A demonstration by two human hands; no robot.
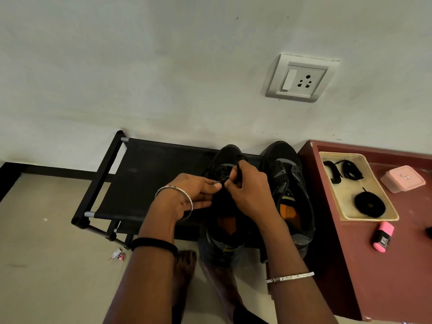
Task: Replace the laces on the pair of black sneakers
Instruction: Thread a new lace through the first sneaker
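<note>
Head view: we hold a black lace (239, 165) over the laced front of one sneaker (225, 154). Our left hand (194, 192) pinches its tip between thumb and forefinger, and our right hand (250, 190) curls round the strand just beyond. That sneaker sits on the rack (145, 174) under both hands, with the second sneaker (287, 169) just beside it.
</note>
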